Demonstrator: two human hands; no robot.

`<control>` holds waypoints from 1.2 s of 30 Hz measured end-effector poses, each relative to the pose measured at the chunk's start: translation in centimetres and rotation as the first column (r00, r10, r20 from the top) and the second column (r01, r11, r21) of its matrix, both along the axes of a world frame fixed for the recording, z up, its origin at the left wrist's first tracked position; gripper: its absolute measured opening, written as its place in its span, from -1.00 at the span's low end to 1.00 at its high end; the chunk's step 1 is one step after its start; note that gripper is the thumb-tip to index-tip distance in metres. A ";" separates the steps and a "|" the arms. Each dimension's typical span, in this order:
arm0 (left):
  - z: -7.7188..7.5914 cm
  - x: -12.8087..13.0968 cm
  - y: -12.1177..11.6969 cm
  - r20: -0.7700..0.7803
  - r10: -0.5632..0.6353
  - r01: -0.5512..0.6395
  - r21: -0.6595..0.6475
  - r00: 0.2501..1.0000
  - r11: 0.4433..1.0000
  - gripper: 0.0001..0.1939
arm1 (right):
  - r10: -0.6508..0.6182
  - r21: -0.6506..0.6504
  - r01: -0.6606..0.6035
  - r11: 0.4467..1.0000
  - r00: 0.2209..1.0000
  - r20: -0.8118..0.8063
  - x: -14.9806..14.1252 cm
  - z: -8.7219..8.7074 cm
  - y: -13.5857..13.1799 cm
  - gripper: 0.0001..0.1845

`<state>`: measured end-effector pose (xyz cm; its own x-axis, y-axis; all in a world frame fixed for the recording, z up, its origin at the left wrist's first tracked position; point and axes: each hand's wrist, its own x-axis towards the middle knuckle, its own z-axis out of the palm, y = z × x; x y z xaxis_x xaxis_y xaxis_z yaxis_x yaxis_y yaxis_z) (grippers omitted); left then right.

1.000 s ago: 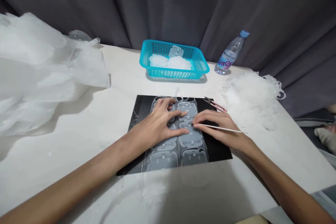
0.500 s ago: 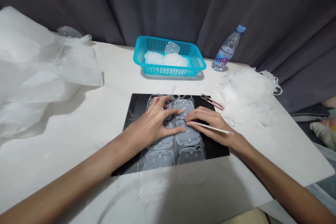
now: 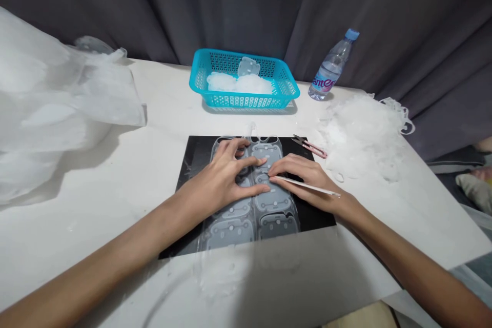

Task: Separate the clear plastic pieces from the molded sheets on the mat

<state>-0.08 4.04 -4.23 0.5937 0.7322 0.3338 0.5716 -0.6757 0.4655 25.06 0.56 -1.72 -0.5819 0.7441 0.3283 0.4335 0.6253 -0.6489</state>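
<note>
A clear moulded sheet with rows of rounded rectangular shapes lies over a black mat. My left hand rests on the sheet with its fingers spread, the thumb and forefinger reaching across to the right-hand row. Close by, my right hand is closed on a slim white tweezers-like tool, which slants back toward the wrist. Its tip is hidden at the fingertips, against the edge of a moulded shape. Below, one shape in the right row has a dark gap along its upper edge.
Beyond the mat stands a blue basket with translucent pieces inside. Pink thread snips lie at the mat's upper right corner, near a heap of clear scraps. A water bottle stands behind; large white plastic bags fill the left.
The camera view has shifted slightly. Both hands keep nearly the same place on the sheet, and the right still grips the white tool.
</note>
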 end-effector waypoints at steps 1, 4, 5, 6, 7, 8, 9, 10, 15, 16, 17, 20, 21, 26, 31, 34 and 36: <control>0.0 0.0 0.0 -0.003 -0.003 0.003 -0.001 1.000 1.000 -0.45 | 0.009 0.015 -0.009 1.000 1.000 0.008 0.0 0.0 0.0 -0.88; 0.0 -0.1 0.0 -0.012 -0.015 0.015 -0.009 1.000 1.000 -0.41 | 0.020 0.044 -0.022 0.999 0.999 0.040 0.2 0.4 -0.1 -0.86; 0.0 -0.1 0.0 -0.014 -0.015 0.015 -0.010 1.000 1.000 -0.41 | 0.014 0.038 -0.017 0.999 0.998 0.057 0.4 0.5 -0.1 -0.86; 0.0 -0.1 0.0 -0.015 -0.014 0.014 -0.009 1.000 1.000 -0.41 | 0.006 0.026 -0.008 1.000 0.997 0.073 0.6 0.7 0.0 -0.86; -0.1 -0.1 0.0 -0.016 -0.010 0.010 -0.005 1.000 1.000 -0.42 | -0.003 0.009 0.002 1.000 0.996 0.088 0.9 0.9 0.0 -0.86; -0.1 -0.1 0.0 -0.017 -0.008 0.008 0.000 1.000 1.000 -0.42 | -0.008 -0.011 0.009 1.000 0.995 0.099 1.2 1.0 0.1 -0.87; -0.1 -0.1 0.1 -0.018 -0.007 0.007 0.008 1.000 1.000 -0.43 | -0.010 -0.029 0.013 0.999 0.995 0.101 1.5 1.1 0.2 -0.87; -0.1 -0.1 0.1 -0.019 -0.008 0.008 0.015 1.000 1.000 -0.43 | -0.014 -0.047 0.019 0.999 0.996 0.091 1.7 1.1 0.3 -0.88; -0.1 -0.1 0.3 -0.012 -0.010 0.011 0.033 1.000 0.999 -0.42 | -0.089 -0.126 0.084 0.988 0.995 -0.036 2.2 0.9 0.5 -0.93; 0.0 -0.1 0.3 -0.008 -0.010 0.010 0.033 1.000 0.999 -0.41 | -0.084 -0.133 0.078 0.988 0.995 -0.044 2.1 0.7 0.5 -0.94; 0.0 -0.1 0.3 -0.004 -0.009 0.010 0.033 1.000 0.999 -0.41 | -0.069 -0.134 0.062 0.989 0.997 -0.047 2.0 0.6 0.5 -0.93; 0.0 -0.1 0.4 -0.002 -0.007 0.007 0.031 1.000 0.999 -0.42 | -0.027 -0.127 0.021 0.992 0.998 -0.048 1.6 0.3 0.5 -0.91; 0.0 -0.1 0.4 -0.006 -0.006 0.006 0.029 1.000 1.000 -0.43 | -0.024 -0.122 0.017 0.992 0.998 -0.053 1.4 0.2 0.4 -0.91; 0.0 -0.1 0.4 -0.038 -0.010 0.011 0.024 0.999 1.000 -0.41 | 0.005 -0.085 -0.010 0.996 0.998 -0.060 0.8 0.0 0.4 -0.90; 0.0 -0.2 0.2 -0.055 -0.010 0.011 0.020 0.998 1.000 -0.39 | -0.017 -0.076 0.013 0.997 0.999 -0.048 0.6 -0.3 0.4 -0.90; -0.2 -0.2 0.3 -0.049 -0.019 0.020 0.027 0.999 0.999 -0.39 | -0.018 -0.053 0.016 0.998 0.999 -0.029 0.3 -0.4 0.3 -0.89; -0.3 -0.2 0.3 -0.043 -0.020 0.021 0.037 0.999 0.999 -0.39 | -0.008 -0.034 0.008 0.999 1.000 -0.009 0.2 -0.3 0.4 -0.88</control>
<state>-0.28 4.33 -4.51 0.6226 0.7073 0.3348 0.5760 -0.7038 0.4158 25.27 0.91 -2.07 -0.5733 0.7592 0.3081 0.4324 0.5997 -0.6733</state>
